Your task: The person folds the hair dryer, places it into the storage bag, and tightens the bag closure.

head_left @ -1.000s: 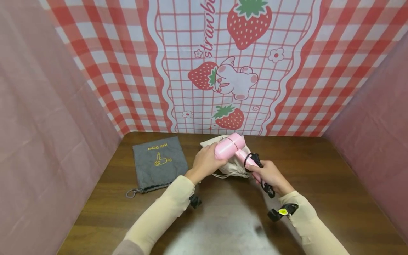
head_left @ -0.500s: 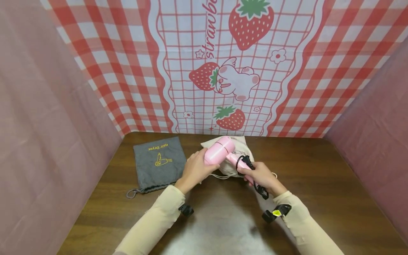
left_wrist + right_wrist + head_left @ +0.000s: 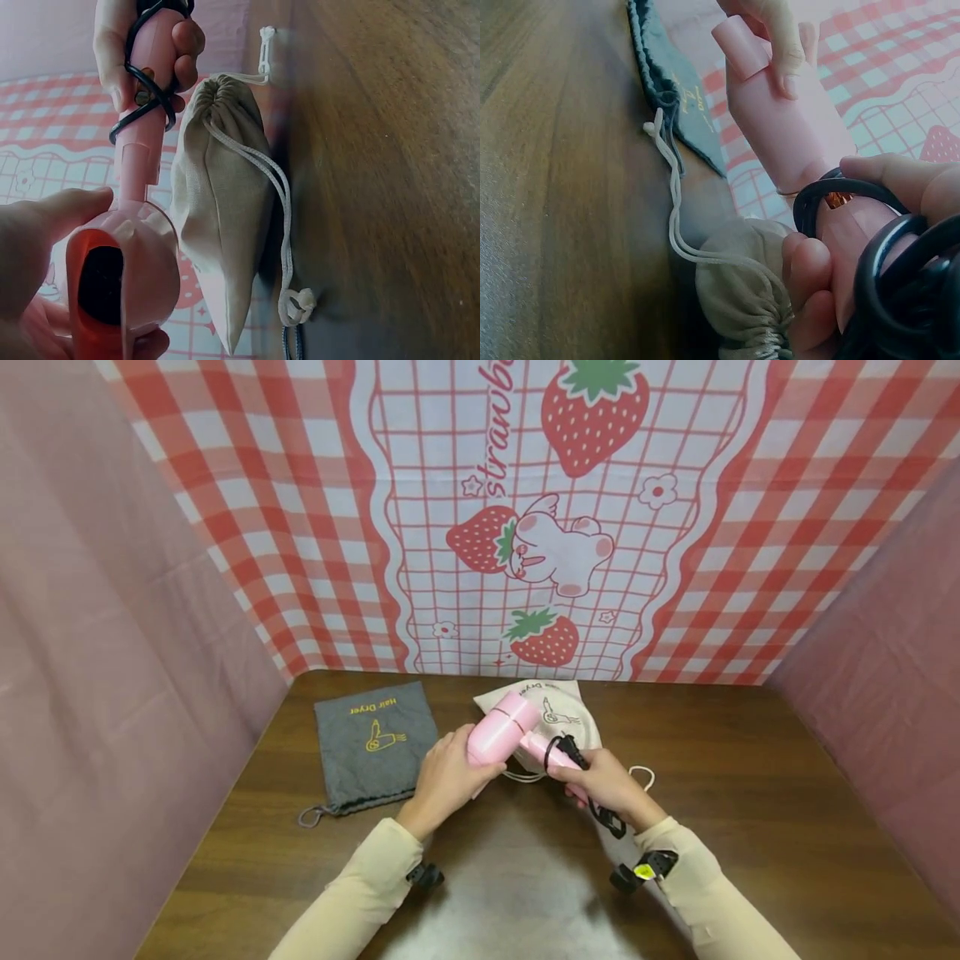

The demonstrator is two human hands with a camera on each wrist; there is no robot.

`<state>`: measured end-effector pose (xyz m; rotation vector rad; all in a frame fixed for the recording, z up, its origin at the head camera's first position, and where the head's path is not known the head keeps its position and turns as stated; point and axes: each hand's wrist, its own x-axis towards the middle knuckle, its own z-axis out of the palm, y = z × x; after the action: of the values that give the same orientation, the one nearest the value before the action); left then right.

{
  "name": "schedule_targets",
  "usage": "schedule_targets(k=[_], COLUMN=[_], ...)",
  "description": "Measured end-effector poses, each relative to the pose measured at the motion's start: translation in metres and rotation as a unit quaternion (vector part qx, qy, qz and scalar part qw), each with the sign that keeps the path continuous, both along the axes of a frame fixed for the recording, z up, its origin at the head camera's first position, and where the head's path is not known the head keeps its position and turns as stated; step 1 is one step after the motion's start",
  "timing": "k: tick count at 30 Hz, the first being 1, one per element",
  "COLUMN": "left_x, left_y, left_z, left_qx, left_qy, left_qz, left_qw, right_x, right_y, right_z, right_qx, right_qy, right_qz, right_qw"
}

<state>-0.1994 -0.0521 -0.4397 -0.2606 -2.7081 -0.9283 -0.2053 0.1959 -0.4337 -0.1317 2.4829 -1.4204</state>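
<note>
Both hands hold a pink hair dryer (image 3: 495, 737) above the table in the head view. My left hand (image 3: 444, 777) grips the barrel of its head, thumb on the near side. The handle is in my right hand (image 3: 603, 783), together with a black cord (image 3: 606, 818) looped around it. In the left wrist view the dryer's dark opening (image 3: 101, 285) faces the camera. Behind the dryer lies a cream drawstring bag (image 3: 564, 714) with a hair dryer print, partly hidden by it. Beside the left hand is a flat grey drawstring bag (image 3: 378, 743) with yellow lettering.
A brown wooden table (image 3: 735, 777) carries both bags. At the back hangs a red-and-white checked cloth (image 3: 315, 527) with strawberries. Pink cloth walls (image 3: 112, 693) close off the left and right sides. White drawstrings (image 3: 262, 169) trail from the cream bag.
Both hands have moved left and slightly toward the person with the hair dryer. More of the cream bag and its print now shows. The bags have stayed in place.
</note>
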Motion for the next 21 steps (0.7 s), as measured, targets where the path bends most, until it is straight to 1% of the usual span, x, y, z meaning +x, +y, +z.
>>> schedule_targets(k=[6, 11, 16, 21], left_x=[0.004, 0.005, 0.001, -0.005], left_y=[-0.002, -0.002, -0.002, -0.002], left_z=[-0.001, 0.002, 0.004, 0.005], left_qx=[-0.005, 0.003, 0.025, 0.048], left_qy=[-0.020, -0.052, -0.092, -0.141], left_qz=[-0.002, -0.010, -0.018, -0.025], left_qw=[0.9998, 0.9986, 0.9952, 0.9886], right_x=[0.004, 0.007, 0.011, 0.014], right_y=[-0.003, -0.001, 0.002, 0.001], right_z=[-0.001, 0.000, 0.000, -0.002], right_qx=[-0.009, -0.007, 0.005, 0.021], right_qy=[-0.003, 0.001, 0.003, 0.008], right_qz=[-0.001, 0.000, 0.006, 0.019], right_qw=[1.0000, 1.0000, 1.0000, 0.9996])
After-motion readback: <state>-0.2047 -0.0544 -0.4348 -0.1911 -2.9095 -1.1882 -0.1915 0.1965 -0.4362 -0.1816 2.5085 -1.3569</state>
